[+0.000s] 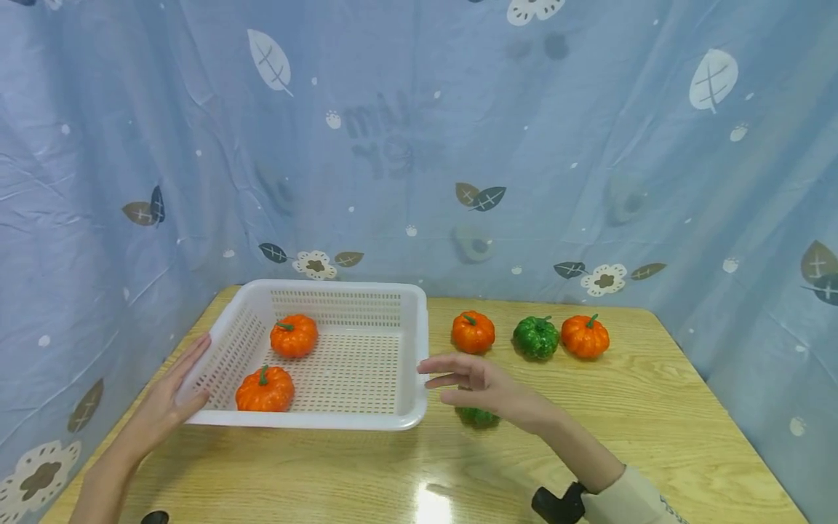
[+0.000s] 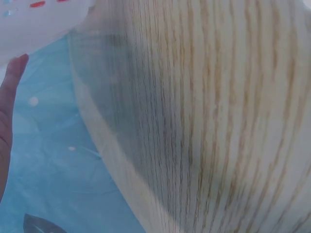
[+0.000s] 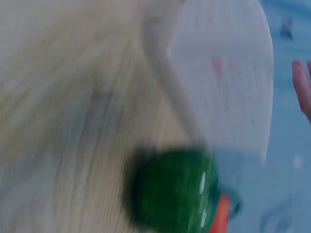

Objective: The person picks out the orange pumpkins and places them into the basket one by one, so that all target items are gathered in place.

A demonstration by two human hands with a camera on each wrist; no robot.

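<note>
A white plastic basket (image 1: pixel 347 420) with slotted walls holds two orange pumpkins, one toward the back (image 1: pixel 294 336) and one by the front wall (image 1: pixel 265 389). My left hand (image 1: pixel 160 407) lies along the basket's left side with its fingers extended, thumb at the front left corner. In the left wrist view, a fingertip (image 2: pixel 18 63) meets the white wall. On the other side, my right hand (image 1: pixel 487 389) reaches toward the right rim, fingers spread and nothing held. Below it sits a green pumpkin (image 1: pixel 478 418), largely hidden by the hand.
Right of the basket, an orange pumpkin (image 1: pixel 473 332), a green pumpkin (image 1: pixel 536 338) and another orange pumpkin (image 1: pixel 585 336) line the back of the wooden table (image 1: pixel 655 407). A blue patterned curtain (image 1: pixel 406 145) hangs behind the table and along both sides.
</note>
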